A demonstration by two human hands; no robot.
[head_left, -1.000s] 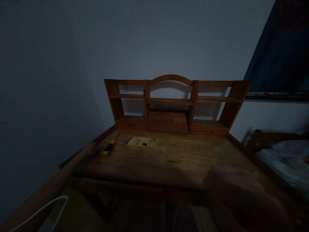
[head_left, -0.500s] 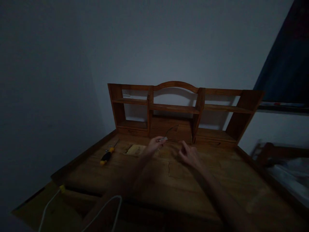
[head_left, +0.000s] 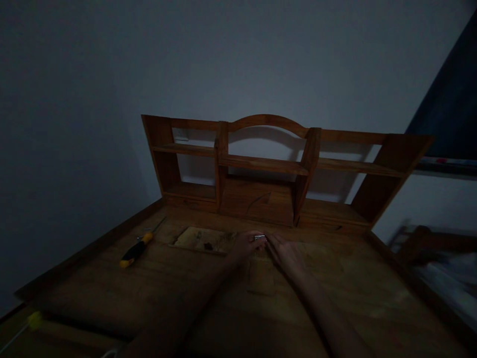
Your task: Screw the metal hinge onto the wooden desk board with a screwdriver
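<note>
Near the middle of the wooden desktop, my left hand (head_left: 246, 246) pinches a small shiny metal piece (head_left: 260, 238), its exact kind too small and dark to make out. My right hand (head_left: 287, 253) meets it from the other side, fingers closed together at the piece's right end. The fingertips partly cover the piece. To the left lies a screwdriver (head_left: 137, 248) with a yellow and black handle, its shaft pointing away from me. A few small metal bits (head_left: 139, 238) lie beside it.
A wooden shelf unit (head_left: 261, 163) stands along the back of the desktop (head_left: 335, 293), against the wall. Left of my hands is a pale, worn patch (head_left: 199, 238) in the wood. A yellow object (head_left: 35, 320) with a white cord is at the lower left.
My right hand has come in to the left and now meets my left hand at the metal piece. Both hands sit lower in view, and the camera has shifted closer.
</note>
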